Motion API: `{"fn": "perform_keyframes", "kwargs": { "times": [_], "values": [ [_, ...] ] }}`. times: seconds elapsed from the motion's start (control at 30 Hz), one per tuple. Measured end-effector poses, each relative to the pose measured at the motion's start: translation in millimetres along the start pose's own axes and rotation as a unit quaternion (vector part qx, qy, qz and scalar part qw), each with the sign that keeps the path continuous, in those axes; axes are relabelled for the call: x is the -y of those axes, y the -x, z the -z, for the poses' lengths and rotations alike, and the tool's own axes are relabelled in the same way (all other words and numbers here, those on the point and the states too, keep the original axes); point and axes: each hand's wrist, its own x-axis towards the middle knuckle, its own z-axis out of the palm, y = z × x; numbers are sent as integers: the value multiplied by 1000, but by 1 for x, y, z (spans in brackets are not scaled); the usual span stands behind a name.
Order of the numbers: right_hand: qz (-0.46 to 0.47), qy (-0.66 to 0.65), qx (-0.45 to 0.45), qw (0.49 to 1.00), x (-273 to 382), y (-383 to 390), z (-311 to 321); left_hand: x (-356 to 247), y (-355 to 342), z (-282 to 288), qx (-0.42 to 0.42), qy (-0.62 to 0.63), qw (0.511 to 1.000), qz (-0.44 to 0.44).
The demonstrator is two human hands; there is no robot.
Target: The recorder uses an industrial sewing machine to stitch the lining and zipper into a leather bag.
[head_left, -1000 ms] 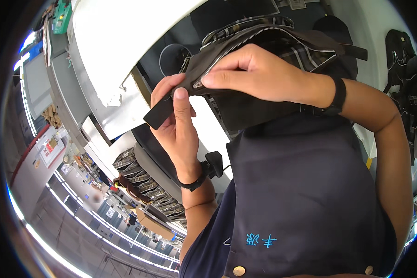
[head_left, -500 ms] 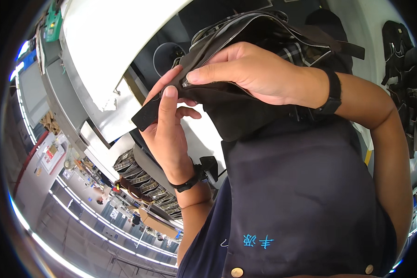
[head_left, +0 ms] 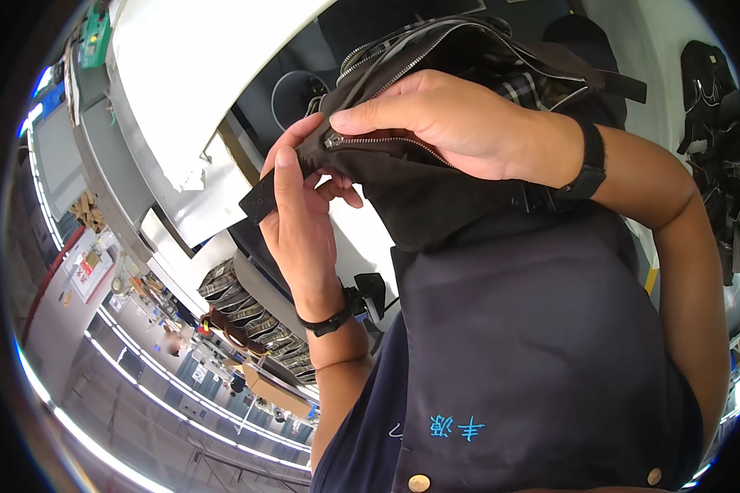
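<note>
Left hand (head_left: 301,234) clamps the bag (head_left: 419,201) at its end, by the black tab (head_left: 259,199); right hand (head_left: 477,127) pinches it too, thumb (head_left: 353,121) beside the zip slider (head_left: 333,141). The bag gapes just in front of the wearer's dark apron (head_left: 526,329).

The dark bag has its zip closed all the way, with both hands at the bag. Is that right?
Not quite: the zip is open, as the head view shows, with plaid lining visible inside the dark bag. The left hand and right hand are indeed both at it.
</note>
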Motion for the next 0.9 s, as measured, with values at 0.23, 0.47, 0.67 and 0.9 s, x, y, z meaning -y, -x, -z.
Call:
{"fn": "perform_keyframes", "kwargs": {
  "times": [0.23,0.47,0.67,0.9],
  "values": [
    [13,-34,-37,999,-1,2,-4,0,0,-8,9,-11,1000,7],
    [31,-3,-30,999,-5,4,-6,18,3,-9,-34,-171,972,-159],
    [51,84,-12,995,-2,8,-5,22,7,-11,-54,-212,955,-202],
    [114,172,18,978,-3,14,-8,25,11,-20,-70,-218,948,-221]
  ]
}}
